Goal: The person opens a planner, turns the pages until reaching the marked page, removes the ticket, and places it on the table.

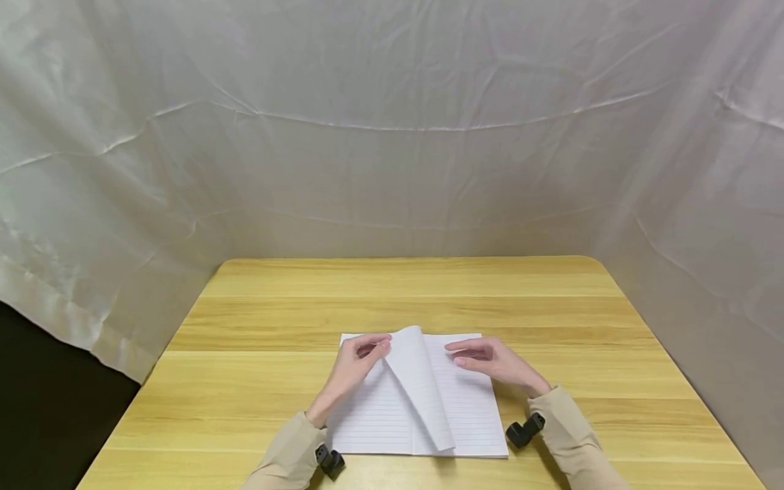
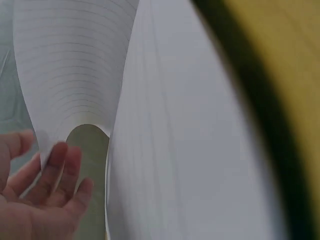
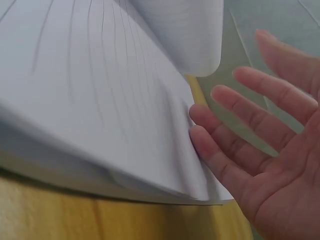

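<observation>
A lined notebook (image 1: 474, 415) lies spread wide on the table, its spine running away from the person. One lifted page (image 1: 421, 384) curls up over the middle of it. My left hand (image 1: 352, 367) pinches that page by its far corner, above the left side of the notebook. In the left wrist view the page bows in an arch toward the fingers (image 2: 52, 172). My right hand (image 1: 499, 362) hovers at the right page, fingers spread and holding nothing. Its lower fingertips (image 3: 200, 137) come right up to the page edge in the right wrist view.
The wooden table (image 1: 257, 327) reaches back to a pale hanging curtain (image 1: 392, 177) that also encloses both sides. A dark area (image 1: 49, 401) shows past the table's left edge. Black wrist cameras (image 1: 523, 432) sit at the beige sleeves (image 1: 566, 422).
</observation>
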A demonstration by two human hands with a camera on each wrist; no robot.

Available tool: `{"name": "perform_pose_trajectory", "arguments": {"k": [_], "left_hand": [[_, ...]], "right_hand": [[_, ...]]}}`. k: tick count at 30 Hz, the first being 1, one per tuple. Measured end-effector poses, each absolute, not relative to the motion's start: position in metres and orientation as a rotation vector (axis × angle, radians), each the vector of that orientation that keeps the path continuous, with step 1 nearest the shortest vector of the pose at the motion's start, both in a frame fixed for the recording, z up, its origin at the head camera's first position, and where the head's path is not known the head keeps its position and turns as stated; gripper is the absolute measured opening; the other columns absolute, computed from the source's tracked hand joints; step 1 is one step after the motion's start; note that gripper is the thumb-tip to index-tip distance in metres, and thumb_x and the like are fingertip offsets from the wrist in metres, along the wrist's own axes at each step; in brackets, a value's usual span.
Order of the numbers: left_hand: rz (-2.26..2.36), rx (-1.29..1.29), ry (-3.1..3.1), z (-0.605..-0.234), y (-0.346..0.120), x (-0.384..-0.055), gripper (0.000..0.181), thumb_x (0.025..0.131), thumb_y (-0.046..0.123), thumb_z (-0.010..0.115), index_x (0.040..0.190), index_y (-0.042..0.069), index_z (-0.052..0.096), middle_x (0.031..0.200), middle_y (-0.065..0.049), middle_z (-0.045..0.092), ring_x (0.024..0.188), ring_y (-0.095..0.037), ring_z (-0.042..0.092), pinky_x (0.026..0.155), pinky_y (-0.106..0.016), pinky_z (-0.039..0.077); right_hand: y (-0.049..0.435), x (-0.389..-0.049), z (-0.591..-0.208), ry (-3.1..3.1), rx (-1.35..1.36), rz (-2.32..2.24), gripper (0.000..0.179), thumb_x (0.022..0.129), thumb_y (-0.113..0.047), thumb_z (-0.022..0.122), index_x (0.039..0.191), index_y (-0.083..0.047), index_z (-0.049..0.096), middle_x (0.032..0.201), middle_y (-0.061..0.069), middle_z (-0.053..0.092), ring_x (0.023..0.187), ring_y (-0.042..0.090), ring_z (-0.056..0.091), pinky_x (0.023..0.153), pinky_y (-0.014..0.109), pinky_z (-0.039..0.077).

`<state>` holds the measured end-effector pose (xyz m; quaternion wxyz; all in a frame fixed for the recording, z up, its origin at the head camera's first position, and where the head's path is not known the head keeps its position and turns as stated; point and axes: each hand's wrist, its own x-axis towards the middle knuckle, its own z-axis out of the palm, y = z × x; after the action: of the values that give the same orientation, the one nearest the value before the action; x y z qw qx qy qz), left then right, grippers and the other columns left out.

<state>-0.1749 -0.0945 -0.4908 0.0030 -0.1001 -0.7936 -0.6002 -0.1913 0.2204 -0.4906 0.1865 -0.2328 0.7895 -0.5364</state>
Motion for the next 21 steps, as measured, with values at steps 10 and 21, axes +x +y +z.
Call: {"name": "perform_pose_trajectory", "arguments": {"k": [10, 21], "left_hand": [[-1.743, -0.198, -2.588, -0.493, -0.103, -0.174, 0.042, 0.091, 0.020, 0.074, 0.125, -0.002, 0.067, 0.130, -0.024, 0.066, 0.105, -0.029, 0.067, 0.095, -0.042, 0.057], [-1.606, -0.201, -2.822, -0.491, -0.109, -0.173, 0.080, 0.081, 0.031, 0.083, 0.144, -0.004, 0.049, 0.155, -0.034, 0.037, 0.145, -0.052, 0.035, 0.119, -0.066, 0.029]], "right_hand": [[0.223, -0.195, -0.496, 2.186, -0.610, -1.564, 0.042, 0.098, -0.022, 0.065, 0.132, 0.004, 0.062, 0.134, 0.027, 0.063, 0.111, -0.006, 0.063, 0.096, 0.013, 0.051], [0.225, -0.197, -0.499, 2.164, -0.585, -1.545, 0.042, 0.099, -0.021, 0.065, 0.133, 0.003, 0.061, 0.136, 0.027, 0.062, 0.115, 0.002, 0.064, 0.097, 0.014, 0.051]]}}
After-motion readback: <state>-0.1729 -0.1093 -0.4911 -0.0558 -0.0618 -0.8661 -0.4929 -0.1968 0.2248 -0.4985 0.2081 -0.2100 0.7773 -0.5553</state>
